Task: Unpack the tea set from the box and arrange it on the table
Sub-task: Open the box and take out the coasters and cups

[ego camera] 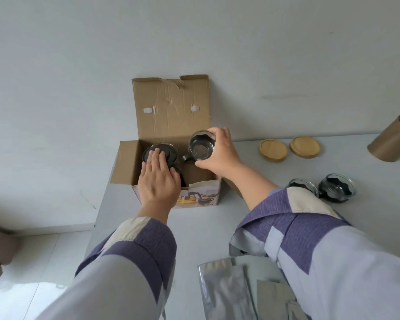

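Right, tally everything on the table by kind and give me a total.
Cardboard box: 1
Glass teapot in the box, under the left hand: 1
Glass cups: 3, one held by the right hand, two on the table
Wooden coasters: 2
Gold tin: 1
Silver foil pouch: 1
Total: 9

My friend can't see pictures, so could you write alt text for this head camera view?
A person's right hand lifts a glass cup from an open cardboard box while the left hand rests on a teapot lid inside; two glass cups stand on the table.
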`<state>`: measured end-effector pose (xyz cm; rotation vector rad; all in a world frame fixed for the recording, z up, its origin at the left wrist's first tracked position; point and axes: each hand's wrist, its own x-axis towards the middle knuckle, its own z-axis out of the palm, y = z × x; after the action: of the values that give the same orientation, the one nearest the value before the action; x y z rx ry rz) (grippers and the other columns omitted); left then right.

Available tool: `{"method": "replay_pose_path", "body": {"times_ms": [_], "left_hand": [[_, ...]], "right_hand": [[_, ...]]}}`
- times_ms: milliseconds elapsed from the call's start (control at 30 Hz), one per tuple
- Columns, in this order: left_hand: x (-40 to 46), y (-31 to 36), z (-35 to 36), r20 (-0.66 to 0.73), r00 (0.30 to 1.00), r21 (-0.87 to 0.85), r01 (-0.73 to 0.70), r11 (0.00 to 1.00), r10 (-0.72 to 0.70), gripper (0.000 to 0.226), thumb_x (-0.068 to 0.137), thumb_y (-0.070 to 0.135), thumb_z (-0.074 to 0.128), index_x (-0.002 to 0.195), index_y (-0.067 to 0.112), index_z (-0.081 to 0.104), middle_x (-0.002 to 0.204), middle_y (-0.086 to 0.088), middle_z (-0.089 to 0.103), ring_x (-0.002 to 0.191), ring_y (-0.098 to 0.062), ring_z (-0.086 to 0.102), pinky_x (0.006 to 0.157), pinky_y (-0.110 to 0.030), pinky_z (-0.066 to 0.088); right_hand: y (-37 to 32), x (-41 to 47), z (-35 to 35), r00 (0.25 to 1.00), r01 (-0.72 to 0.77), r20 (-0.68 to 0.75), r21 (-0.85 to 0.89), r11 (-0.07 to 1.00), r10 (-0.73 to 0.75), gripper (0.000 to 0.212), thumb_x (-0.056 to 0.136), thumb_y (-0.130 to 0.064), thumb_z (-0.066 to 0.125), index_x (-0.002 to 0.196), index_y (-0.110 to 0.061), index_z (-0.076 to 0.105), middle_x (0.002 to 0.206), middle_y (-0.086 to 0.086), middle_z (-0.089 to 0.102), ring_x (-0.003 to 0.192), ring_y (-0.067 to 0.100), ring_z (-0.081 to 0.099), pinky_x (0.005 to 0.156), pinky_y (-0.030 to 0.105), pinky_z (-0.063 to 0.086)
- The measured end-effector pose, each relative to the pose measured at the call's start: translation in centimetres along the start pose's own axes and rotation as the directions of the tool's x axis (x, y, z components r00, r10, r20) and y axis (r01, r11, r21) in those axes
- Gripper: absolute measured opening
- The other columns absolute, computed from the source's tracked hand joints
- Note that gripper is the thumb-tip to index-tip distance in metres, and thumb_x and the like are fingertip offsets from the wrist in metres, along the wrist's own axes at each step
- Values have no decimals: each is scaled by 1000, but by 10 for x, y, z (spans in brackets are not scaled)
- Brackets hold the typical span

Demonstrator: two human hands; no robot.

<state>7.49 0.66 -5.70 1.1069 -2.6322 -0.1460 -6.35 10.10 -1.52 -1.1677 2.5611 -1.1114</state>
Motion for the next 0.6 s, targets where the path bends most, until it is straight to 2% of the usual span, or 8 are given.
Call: {"method": "replay_pose_path", "body": {"times_ms": [100, 167, 267, 400, 500, 600], "left_hand": [[0, 2, -5, 24, 1000, 8, 12, 1000, -12, 56, 99, 32, 27, 149, 7, 22, 157, -8, 19, 146, -20, 13, 119, -33, 8], [-1, 7, -9, 21, 1000, 17, 20, 1000, -20, 56, 99, 32, 26, 148, 6, 23, 157, -9, 21, 146, -20, 15, 120, -34, 10], [-6, 35, -16, -15, 1000, -9, -26, 1000, 26, 54, 100, 30, 23, 148, 7, 24, 156, -8, 23, 146, -20, 16, 120, -33, 11], [-23, 94, -10, -42, 982, -93, -188, 978, 184, 52, 98, 26, 26, 147, 7, 26, 156, -6, 25, 145, -18, 17, 119, -31, 10], [-50, 137, 5, 2, 956, -137, -290, 947, 293, 54, 96, 22, 29, 148, 7, 25, 156, -6, 25, 145, -18, 16, 119, -30, 7], [-84, 170, 22, 89, 948, -168, -287, 943, 305, 55, 99, 26, 25, 150, 7, 17, 158, -6, 17, 146, -17, 10, 119, -29, 5]], "right_hand": [[-2, -11, -14, 990, -81, -92, 258, 963, 108, 85, 62, -17, 85, 132, -17, 36, 128, 2, 33, 106, 8, 39, 87, 16, 36], [2, -19, -24, 981, -114, -110, 344, 932, 161, 85, 63, -15, 84, 134, -19, 37, 124, -1, 32, 107, 8, 40, 87, 14, 34], [15, -32, -42, 969, -146, -132, 368, 918, 207, 87, 63, -16, 83, 136, -22, 37, 120, -1, 33, 111, 12, 43, 92, 17, 37], [45, -57, -70, 945, -222, -152, 351, 909, 290, 91, 63, -17, 84, 139, -16, 34, 124, 0, 35, 115, 11, 42, 103, 22, 36], [74, -80, -93, 916, -252, -208, 369, 894, 344, 82, 58, -17, 84, 128, -14, 44, 124, -1, 43, 115, 12, 48, 101, 23, 40], [102, -106, -120, 881, -309, -238, 363, 879, 408, 77, 60, -13, 83, 127, -13, 45, 126, 3, 43, 114, 13, 48, 96, 19, 38]]}}
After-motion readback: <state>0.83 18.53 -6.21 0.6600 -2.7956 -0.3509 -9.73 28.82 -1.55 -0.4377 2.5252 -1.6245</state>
